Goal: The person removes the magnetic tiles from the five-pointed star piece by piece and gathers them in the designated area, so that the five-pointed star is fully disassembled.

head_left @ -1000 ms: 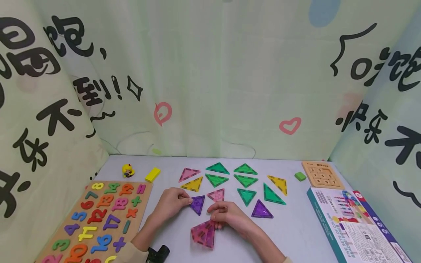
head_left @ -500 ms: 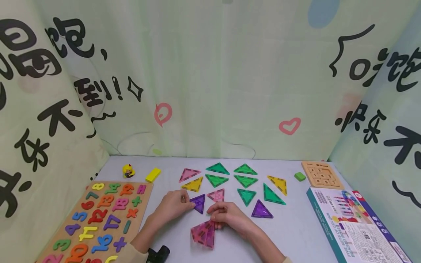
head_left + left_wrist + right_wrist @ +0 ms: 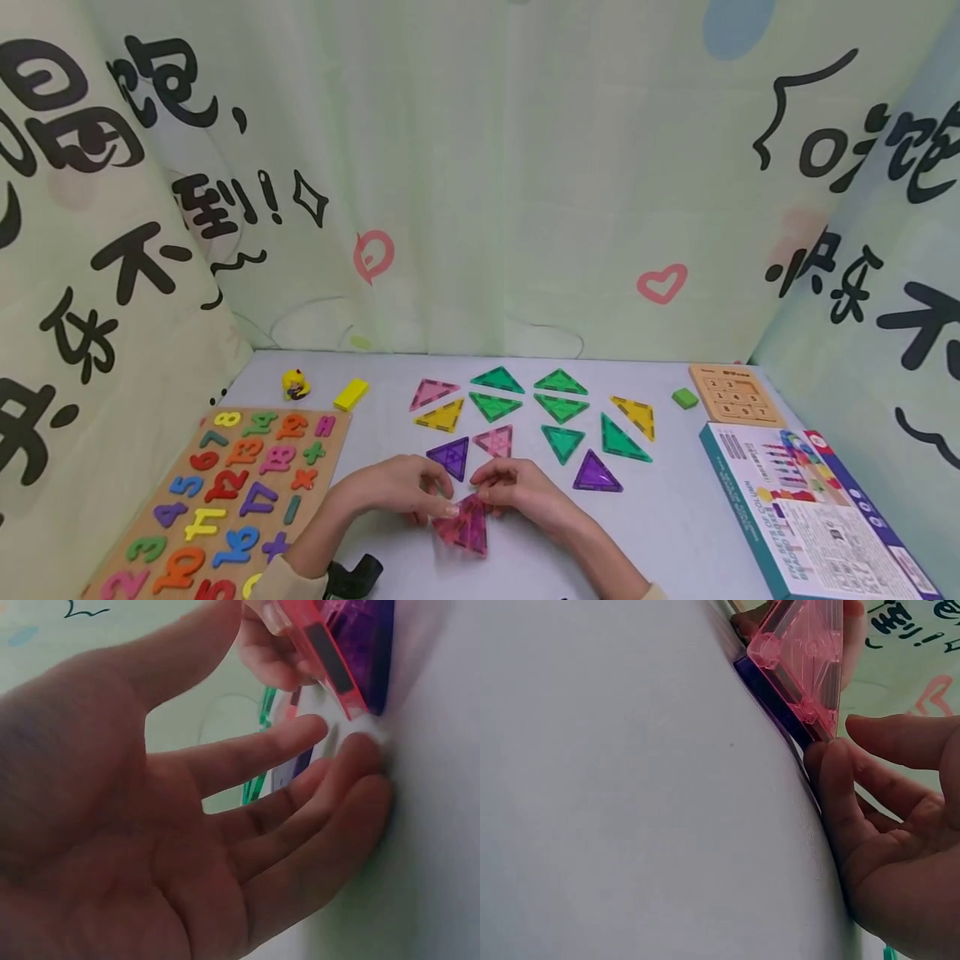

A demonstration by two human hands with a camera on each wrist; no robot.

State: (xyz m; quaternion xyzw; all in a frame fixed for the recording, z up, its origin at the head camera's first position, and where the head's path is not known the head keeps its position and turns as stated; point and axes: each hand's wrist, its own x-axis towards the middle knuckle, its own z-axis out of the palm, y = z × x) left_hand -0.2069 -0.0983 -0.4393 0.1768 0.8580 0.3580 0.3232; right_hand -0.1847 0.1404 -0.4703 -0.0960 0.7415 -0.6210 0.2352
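A small standing piece built of pink and purple triangular magnetic tiles (image 3: 467,529) is on the table near the front middle. My right hand (image 3: 525,496) pinches its corner at the right; in the right wrist view the fingertips (image 3: 838,761) meet at the pink corner. My left hand (image 3: 401,492) is at its left side, thumb by the pink face; the left wrist view shows the other fingers (image 3: 300,735) loosely extended, holding nothing. Just beyond the hands lie a purple triangle tile (image 3: 450,457) and a pink triangle tile (image 3: 495,440).
Several green tiles (image 3: 495,407), yellow tiles (image 3: 441,415) and another purple triangle (image 3: 597,473) lie behind. A number puzzle board (image 3: 217,492) is at left, a box (image 3: 817,508) at right. A yellow block (image 3: 351,394) and duck figure (image 3: 296,384) stand back left.
My left hand has let go of the purple triangle, leaving it flat on the table, and moved right and nearer to the built piece. The right hand stays at that piece.
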